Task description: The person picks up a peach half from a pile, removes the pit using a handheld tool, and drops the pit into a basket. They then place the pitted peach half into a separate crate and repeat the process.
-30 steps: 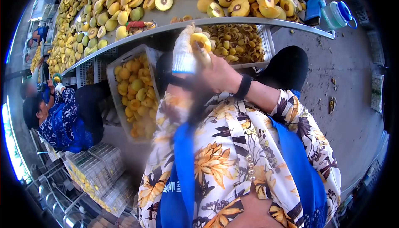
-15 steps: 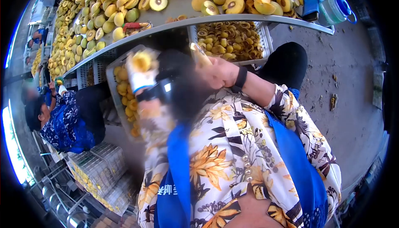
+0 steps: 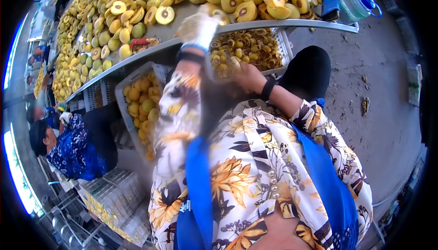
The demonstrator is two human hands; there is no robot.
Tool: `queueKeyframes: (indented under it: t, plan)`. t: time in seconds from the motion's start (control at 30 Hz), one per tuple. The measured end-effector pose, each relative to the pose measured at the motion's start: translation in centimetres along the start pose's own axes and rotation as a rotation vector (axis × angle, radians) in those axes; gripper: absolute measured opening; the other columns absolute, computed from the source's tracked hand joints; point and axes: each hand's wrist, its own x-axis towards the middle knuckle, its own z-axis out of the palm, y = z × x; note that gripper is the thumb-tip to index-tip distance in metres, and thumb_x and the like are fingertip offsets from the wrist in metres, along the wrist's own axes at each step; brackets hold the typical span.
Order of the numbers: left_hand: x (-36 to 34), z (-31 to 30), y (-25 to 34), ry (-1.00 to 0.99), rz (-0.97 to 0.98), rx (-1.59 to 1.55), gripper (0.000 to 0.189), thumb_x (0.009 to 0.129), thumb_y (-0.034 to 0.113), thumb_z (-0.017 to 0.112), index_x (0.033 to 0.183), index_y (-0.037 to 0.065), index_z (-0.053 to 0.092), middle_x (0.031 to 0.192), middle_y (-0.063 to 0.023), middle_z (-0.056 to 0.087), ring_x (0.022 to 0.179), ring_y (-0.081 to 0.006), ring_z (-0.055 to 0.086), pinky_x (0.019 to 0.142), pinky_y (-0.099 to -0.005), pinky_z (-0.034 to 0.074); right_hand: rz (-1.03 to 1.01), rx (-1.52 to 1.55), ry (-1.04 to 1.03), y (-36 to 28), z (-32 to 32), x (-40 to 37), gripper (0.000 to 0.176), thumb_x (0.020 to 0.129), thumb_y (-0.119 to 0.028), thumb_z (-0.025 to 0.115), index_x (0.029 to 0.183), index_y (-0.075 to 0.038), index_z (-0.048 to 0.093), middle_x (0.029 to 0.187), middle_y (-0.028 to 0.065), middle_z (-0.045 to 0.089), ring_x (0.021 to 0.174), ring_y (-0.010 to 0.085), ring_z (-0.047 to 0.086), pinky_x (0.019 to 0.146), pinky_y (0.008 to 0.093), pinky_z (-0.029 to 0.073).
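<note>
Well, from beside the bench you see the person's left hand, in a white knitted glove with a blue cuff, stretched up to the front rim of the long grey metal table. It sits right against a yellow halved fruit at the table's edge. The glove is smeared with motion, so I cannot tell whether its fingers have closed on the fruit or merely touch it.

The bare right hand, with a black band on the wrist, hangs lower, in front of the white lattice plastic crate of yellow cut-out cores under the table. Its fingers are curled in to a fist; what lies inside them is too blurred to name.

Across the tabletop lie heaps of halved yellow-green fruits with dark stone hollows. A clear plastic jug with a blue cap stands at the far right end. Below the rim, to the left, a grey tray of whole orange-yellow peeled fruit stands tilted. Further left a co-worker in a blue flowered top bends at the same table.
</note>
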Motion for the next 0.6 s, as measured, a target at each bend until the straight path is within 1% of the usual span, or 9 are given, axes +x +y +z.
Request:
queueKeyframes:
  t: [0.03, 0.13, 0.23, 0.33, 0.37, 0.43, 0.5, 0.57, 0.6]
  plan:
    - [1.3, 1.1, 1.2, -0.129, 0.029, 0.018, 0.038, 0.081, 0.046, 0.051, 0.105, 0.018, 0.062, 0.098, -0.0143, 0.063, 0.094, -0.0332, 0.059, 0.079, -0.0420, 0.047, -0.028, 0.015, 0.038, 0.0, -0.4, -0.6, 0.027, 0.078, -0.021, 0.055, 0.091, 0.003, 0.058, 0.078, 0.0238, 0.062, 0.072, 0.0389, 0.061, 0.067, 0.0436, 0.048]
    - [3.8, 2.9, -0.7, -0.070, 0.191, -0.178, 0.038, 0.079, 0.044, 0.054, 0.105, 0.018, 0.061, 0.096, -0.0153, 0.064, 0.093, -0.0346, 0.059, 0.080, -0.0419, 0.046, -0.084, -0.014, 0.115, -2.4, -1.3, -2.9, 0.028, 0.077, -0.019, 0.057, 0.098, 0.000, 0.056, 0.082, 0.0240, 0.062, 0.077, 0.0402, 0.061, 0.069, 0.0432, 0.048]
    - [1.6, 0.7, -1.2, 0.081, 0.117, -0.244, 0.030, 0.079, 0.030, 0.055, 0.104, 0.015, 0.063, 0.102, -0.0138, 0.063, 0.095, -0.0312, 0.060, 0.080, -0.0385, 0.047, -0.138, -0.019, 0.279, -4.3, -3.4, -3.1, 0.040, 0.077, -0.022, 0.060, 0.112, -0.004, 0.049, 0.089, 0.0242, 0.062, 0.085, 0.0395, 0.060, 0.073, 0.0423, 0.048]
    - [-0.9, -2.5, -3.6, -0.086, 0.355, -0.350, 0.038, 0.078, 0.033, 0.060, 0.111, 0.015, 0.061, 0.104, -0.0131, 0.063, 0.094, -0.0275, 0.061, 0.082, -0.0339, 0.047, -0.243, 0.021, 0.401, -5.6, -4.9, -2.0, 0.055, 0.078, -0.030, 0.064, 0.122, -0.006, 0.043, 0.093, 0.0246, 0.061, 0.091, 0.0386, 0.060, 0.077, 0.0415, 0.048]
    - [-2.3, -4.7, -2.9, -0.209, 0.362, -0.338, 0.044, 0.077, 0.030, 0.064, 0.113, 0.007, 0.059, 0.110, -0.0129, 0.061, 0.100, -0.0259, 0.059, 0.085, -0.0318, 0.046, -0.330, 0.050, 0.400, -5.9, -5.3, -1.1, 0.058, 0.077, -0.034, 0.066, 0.122, -0.006, 0.043, 0.094, 0.0247, 0.061, 0.091, 0.0385, 0.060, 0.076, 0.0413, 0.048]
    - [-4.2, -6.4, -2.7, -0.154, 0.626, -0.319, 0.041, 0.078, 0.027, 0.064, 0.113, 0.006, 0.058, 0.109, -0.0136, 0.062, 0.099, -0.0252, 0.060, 0.085, -0.0312, 0.046, -0.587, 0.077, 0.396, -5.9, -4.9, 1.1, 0.048, 0.081, -0.029, 0.064, 0.119, -0.004, 0.046, 0.086, 0.0173, 0.064, 0.081, 0.0284, 0.063, 0.070, 0.0367, 0.049]
    - [-5.1, -6.1, -3.0, -0.246, 0.265, -0.758, 0.036, 0.082, 0.014, 0.061, 0.115, 0.003, 0.055, 0.114, -0.0158, 0.058, 0.101, -0.0259, 0.059, 0.086, -0.0314, 0.046, -0.769, 0.231, 0.311, -6.3, -3.3, 2.7, 0.040, 0.084, -0.024, 0.063, 0.115, -0.003, 0.048, 0.080, 0.0122, 0.064, 0.072, 0.0200, 0.064, 0.063, 0.0332, 0.049]
    - [-5.6, -2.5, -5.8, 0.455, 0.786, -0.402, 0.042, 0.084, 0.014, 0.059, 0.122, 0.001, 0.048, 0.117, -0.0164, 0.054, 0.105, -0.0254, 0.056, 0.087, -0.0322, 0.046, -0.536, 0.591, 0.208, -7.5, -1.5, 2.4, 0.028, 0.087, -0.019, 0.060, 0.106, -0.001, 0.051, 0.075, 0.0053, 0.062, 0.056, 0.0077, 0.056, 0.049, 0.0258, 0.044]
    - [-6.4, -0.7, -4.7, 0.078, 0.406, -1.067, 0.041, 0.089, 0.026, 0.051, 0.122, 0.002, 0.046, 0.117, -0.0149, 0.054, 0.104, -0.0250, 0.055, 0.087, -0.0345, 0.047, -0.493, 0.719, 0.205, -7.6, -0.2, 3.0, 0.027, 0.087, -0.019, 0.060, 0.105, -0.001, 0.051, 0.074, 0.0048, 0.062, 0.054, 0.0063, 0.054, 0.047, 0.0247, 0.042]
